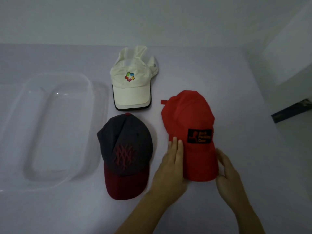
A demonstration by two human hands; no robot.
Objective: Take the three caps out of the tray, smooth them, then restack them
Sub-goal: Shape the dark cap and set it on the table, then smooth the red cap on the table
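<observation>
Hands flank the red cap (187,119): left hand (170,168) flat and spread, right hand (228,176) cupping its brim. Black patch (199,136) lettering is too blurred to read; the white cap (133,81) bears a multicoloured logo

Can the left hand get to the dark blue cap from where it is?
Probably yes. The left hand rests flat on the red cap's edge, and the dark blue cap lies right beside it with only bare table between them.
</observation>
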